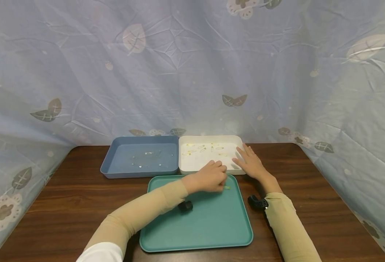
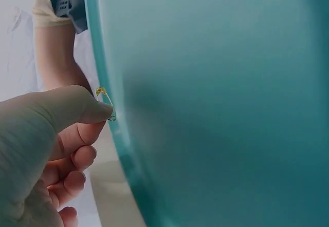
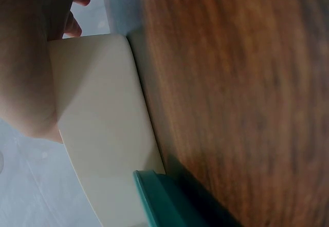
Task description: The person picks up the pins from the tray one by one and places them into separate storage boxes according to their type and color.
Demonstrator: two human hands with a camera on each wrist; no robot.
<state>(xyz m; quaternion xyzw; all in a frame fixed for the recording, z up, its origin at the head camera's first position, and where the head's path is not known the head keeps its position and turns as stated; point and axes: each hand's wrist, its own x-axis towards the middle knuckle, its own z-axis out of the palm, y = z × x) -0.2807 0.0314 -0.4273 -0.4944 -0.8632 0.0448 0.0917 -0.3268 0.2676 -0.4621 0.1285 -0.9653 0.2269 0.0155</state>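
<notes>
Between thumb and index finger, my left hand (image 1: pixel 210 177) pinches a gold safety pin (image 2: pixel 109 99) above the far right part of the green tray (image 1: pixel 212 233). The pin's end pokes out past the fingertips in the left wrist view. My right hand (image 1: pixel 252 165) lies at the right rim of the white tray (image 1: pixel 209 170), fingers extended over it and holding nothing. Several gold safety pins (image 1: pixel 211 149) are scattered inside that white tray. The right wrist view shows the hand's edge against the white tray's outer wall (image 3: pixel 103 114); its fingertips are mostly hidden there.
To the left of the white tray stands a blue tray (image 1: pixel 123 171) with several silver safety pins (image 1: pixel 149 153). The three trays sit close together on a dark wooden table (image 1: pixel 81 203). A patterned curtain (image 1: pixel 179 72) hangs behind and along both sides.
</notes>
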